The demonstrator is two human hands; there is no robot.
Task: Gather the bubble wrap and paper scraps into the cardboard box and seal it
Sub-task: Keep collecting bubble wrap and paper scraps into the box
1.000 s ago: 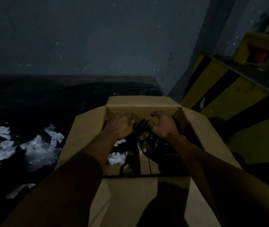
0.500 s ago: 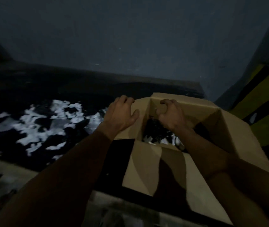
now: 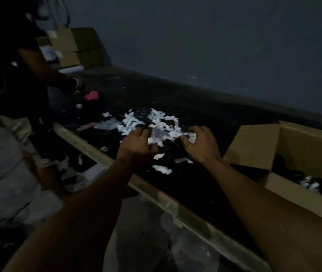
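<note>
Moved from upward-open box (image 3: 254, 143) onto scraps (image 3: 157, 118), left hand (image 3: 136, 147), right hand (image 3: 202, 147), half-curled, grip unclear

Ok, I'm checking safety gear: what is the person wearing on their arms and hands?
Nothing that shows. The left hand and right hand have no gloves; the left forearm and right forearm show no sleeves, watch or bands. Dim light could hide rings.

paper scraps (image 3: 157, 122): white
cardboard box (image 3: 254, 142): tan-brown
table (image 3: 205, 107): black top, pale edge
small object (image 3: 91, 95): pink
wall (image 3: 215, 36): dark grey-blue
</note>
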